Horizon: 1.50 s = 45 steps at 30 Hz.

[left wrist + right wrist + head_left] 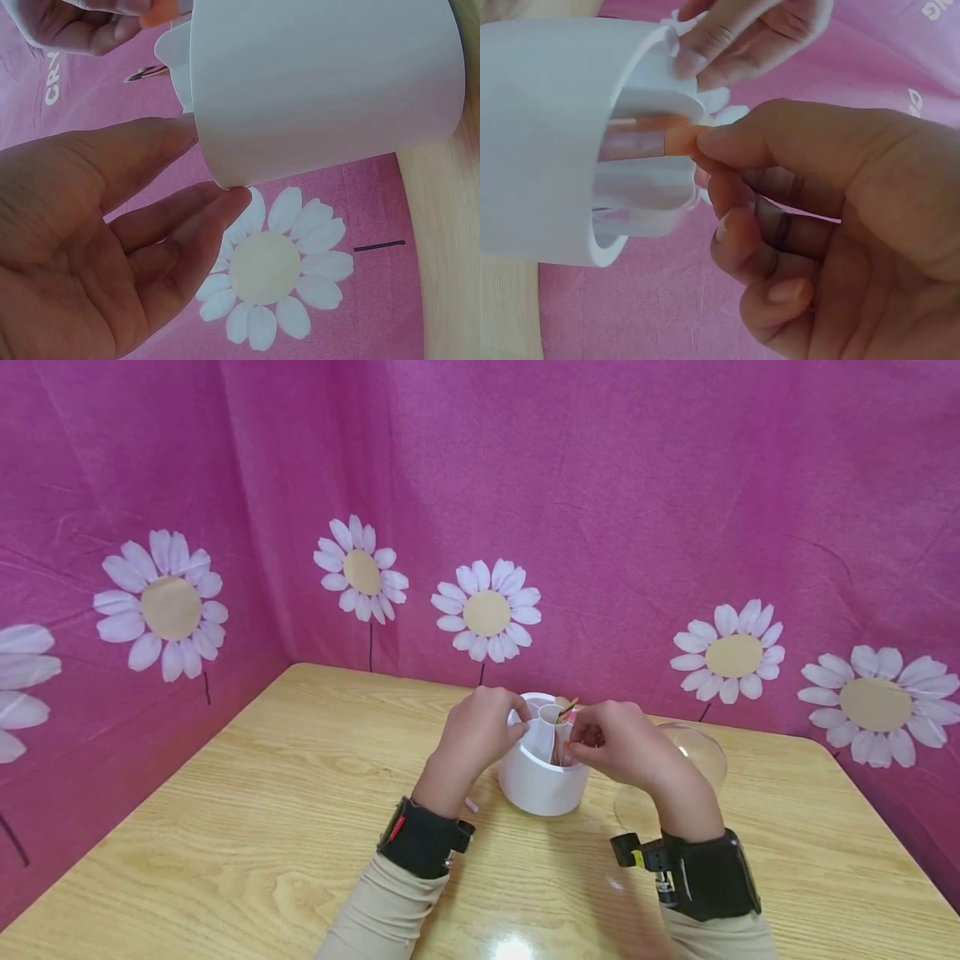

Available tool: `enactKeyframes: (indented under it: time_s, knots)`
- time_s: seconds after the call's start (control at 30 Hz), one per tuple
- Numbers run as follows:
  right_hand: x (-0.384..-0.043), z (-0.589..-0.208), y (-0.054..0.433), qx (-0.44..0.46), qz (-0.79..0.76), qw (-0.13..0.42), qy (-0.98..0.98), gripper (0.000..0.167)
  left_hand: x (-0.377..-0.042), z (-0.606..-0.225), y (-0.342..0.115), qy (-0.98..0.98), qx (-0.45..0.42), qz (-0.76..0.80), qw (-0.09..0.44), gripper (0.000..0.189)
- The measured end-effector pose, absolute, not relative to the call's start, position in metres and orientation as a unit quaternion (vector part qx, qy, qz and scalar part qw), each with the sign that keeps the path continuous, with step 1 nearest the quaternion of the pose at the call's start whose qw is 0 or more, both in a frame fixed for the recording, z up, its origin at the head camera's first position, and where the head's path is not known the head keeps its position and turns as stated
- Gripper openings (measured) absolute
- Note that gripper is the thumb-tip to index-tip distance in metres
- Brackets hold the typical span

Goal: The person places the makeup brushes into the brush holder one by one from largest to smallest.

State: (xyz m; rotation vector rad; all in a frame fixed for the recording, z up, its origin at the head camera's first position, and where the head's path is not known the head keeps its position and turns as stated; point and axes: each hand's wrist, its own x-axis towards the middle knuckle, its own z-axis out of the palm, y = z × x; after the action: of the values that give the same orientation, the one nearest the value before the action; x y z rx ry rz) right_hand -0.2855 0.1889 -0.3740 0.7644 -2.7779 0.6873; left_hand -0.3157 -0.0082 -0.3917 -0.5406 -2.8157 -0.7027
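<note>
A white round organizer [543, 789] with inner dividers stands upright on the table. My left hand [480, 727] grips its rim at the left, with the thumb at the inner edge and the fingertips against the outer wall in the left wrist view. Between thumb and index finger, my right hand [840, 187] pinches the orange end of a slim stick with a pale body [634, 145]. That stick's lower part stands inside an outer compartment, hidden by the wall. Thin brown sticks with dark tips [567, 708] rise from the organizer's middle.
Right of the organizer, partly behind my right wrist, lies a clear dome-shaped cover [697, 752]. A small pale stick [471, 805] lies on the wooden table [247, 827] by my left wrist. A pink curtain [600, 485] with paper daisies hangs along the table's back and left.
</note>
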Motion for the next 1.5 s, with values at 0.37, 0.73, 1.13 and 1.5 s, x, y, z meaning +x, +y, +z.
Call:
enactKeyframes:
  time_s: [0.37,0.73,1.13,1.5]
  knots:
    - [-0.289,-0.373,0.19,0.218,0.214,0.1,-0.947,0.006,-0.315,-0.39,-0.008,-0.949,-0.181,-0.239,0.093,0.012]
    - [-0.284,-0.371,0.191,0.269,0.222,-0.002,-0.937,0.006,-0.315,-0.39,-0.008,-0.949,-0.182,-0.239,0.094,0.012]
    - [-0.282,-0.37,0.192,0.227,0.204,0.0,-0.952,0.025,-0.313,-0.39,-0.007,-0.949,-0.179,-0.246,0.087,0.013]
    - [-0.282,-0.37,0.194,0.233,0.198,0.017,-0.952,0.017,-0.313,-0.38,-0.026,-0.944,-0.177,-0.264,0.092,0.021]
